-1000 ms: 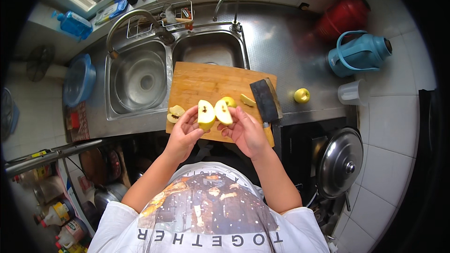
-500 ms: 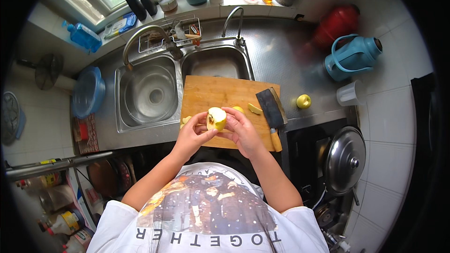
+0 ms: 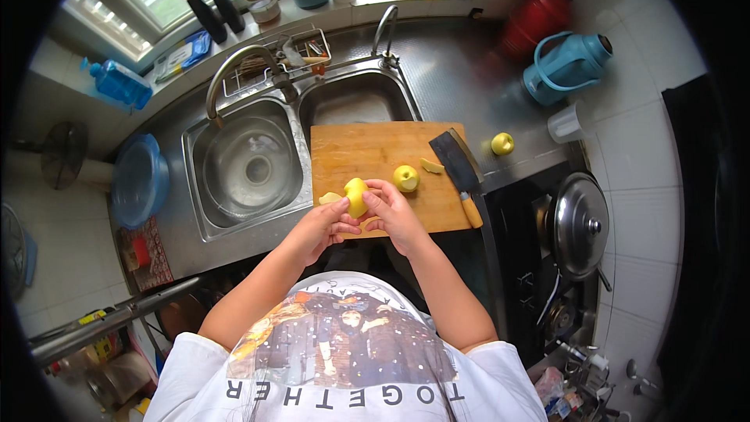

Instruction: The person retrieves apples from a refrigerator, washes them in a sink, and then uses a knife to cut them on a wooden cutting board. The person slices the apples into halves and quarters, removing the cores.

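Note:
Over the near part of a wooden cutting board (image 3: 375, 148), my left hand (image 3: 311, 230) and my right hand (image 3: 397, 215) together grip a yellow-green cut apple (image 3: 355, 198) by their fingertips. Its skin side faces up, so the cut face is hidden. Another apple (image 3: 406, 179) with a nick in it rests on the board just beyond my right hand. Thin cut-off pieces lie there too: an apple slice (image 3: 430, 166) near the cleaver and a pale apple piece (image 3: 329, 198) by my left fingers. The cleaver (image 3: 453, 158), dark-bladed with a wooden handle, lies along the board's right edge.
A double steel sink (image 3: 250, 168) with two taps lies left of and behind the board. To the right are a third apple (image 3: 502, 143), a clear plastic cup (image 3: 569, 123), a blue thermos (image 3: 566, 70) and a lidded pan (image 3: 580, 227) on the black stove.
My hands have turned the cut apple, so its pale, browned cut face no longer shows. The apple on the board, mostly covered before, is now in view. The whole view has shifted slightly.

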The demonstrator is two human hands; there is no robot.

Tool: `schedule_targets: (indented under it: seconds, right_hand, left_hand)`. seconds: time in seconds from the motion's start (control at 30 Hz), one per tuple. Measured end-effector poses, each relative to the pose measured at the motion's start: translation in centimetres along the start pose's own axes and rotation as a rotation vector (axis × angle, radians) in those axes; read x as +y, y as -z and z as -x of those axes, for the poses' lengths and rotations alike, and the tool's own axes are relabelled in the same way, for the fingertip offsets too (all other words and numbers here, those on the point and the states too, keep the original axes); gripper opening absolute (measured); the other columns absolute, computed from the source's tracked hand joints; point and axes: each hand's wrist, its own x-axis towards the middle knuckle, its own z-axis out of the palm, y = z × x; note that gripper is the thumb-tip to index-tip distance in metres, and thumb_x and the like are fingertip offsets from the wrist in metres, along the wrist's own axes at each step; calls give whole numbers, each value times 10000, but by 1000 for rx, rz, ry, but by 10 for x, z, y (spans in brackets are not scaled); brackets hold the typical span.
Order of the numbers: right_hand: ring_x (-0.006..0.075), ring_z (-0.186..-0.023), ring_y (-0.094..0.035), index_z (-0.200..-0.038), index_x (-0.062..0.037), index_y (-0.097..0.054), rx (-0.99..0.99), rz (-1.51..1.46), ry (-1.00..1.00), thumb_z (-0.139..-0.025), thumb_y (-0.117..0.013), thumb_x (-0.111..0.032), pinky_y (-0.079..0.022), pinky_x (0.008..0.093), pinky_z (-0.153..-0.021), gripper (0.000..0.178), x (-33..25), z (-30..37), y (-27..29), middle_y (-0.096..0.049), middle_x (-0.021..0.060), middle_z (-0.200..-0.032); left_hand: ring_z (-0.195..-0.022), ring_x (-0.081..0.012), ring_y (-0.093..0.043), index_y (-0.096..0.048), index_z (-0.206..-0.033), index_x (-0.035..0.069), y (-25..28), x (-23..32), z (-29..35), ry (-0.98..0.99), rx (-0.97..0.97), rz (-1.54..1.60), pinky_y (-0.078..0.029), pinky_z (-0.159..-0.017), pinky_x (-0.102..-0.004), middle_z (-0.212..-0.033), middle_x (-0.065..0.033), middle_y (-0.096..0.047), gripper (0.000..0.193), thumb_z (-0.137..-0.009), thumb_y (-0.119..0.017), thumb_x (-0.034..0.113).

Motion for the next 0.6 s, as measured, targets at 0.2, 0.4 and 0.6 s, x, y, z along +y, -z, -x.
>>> schedule_targets:
  seconds: [0.2,0.4,0.6]
  right_hand:
    - [126,-939,-531,-1296,-38,-378,-20,45,145,-835,-617,-252,-453,257,-748,561,6,13,-2,-486,83,-1153]
    - [121,-925,-542,-1332,-43,-353,-73,-34,162,-823,-622,-196,-450,256,-767,596,22,17,11,-475,85,-1172]
    - [111,-878,-536,-1314,-48,-387,-29,195,205,-829,-614,-187,-463,243,-732,553,34,16,24,-457,81,-1144]
  left_hand:
    - [-884,-81,-557,-467,-1170,50,6,0,-3,-20,-62,-56,-406,-675,-205,-986,-21,-562,476,-837,-603,363]
    - [-968,-74,-508,-371,-1300,36,3,-1,-5,-110,-53,-155,-445,-714,-192,-1130,-31,-504,534,-852,-602,215]
    - [-993,-108,-496,-370,-1306,50,-1,-11,-23,-114,-125,-126,-433,-774,-228,-1130,-48,-508,562,-851,-606,279]
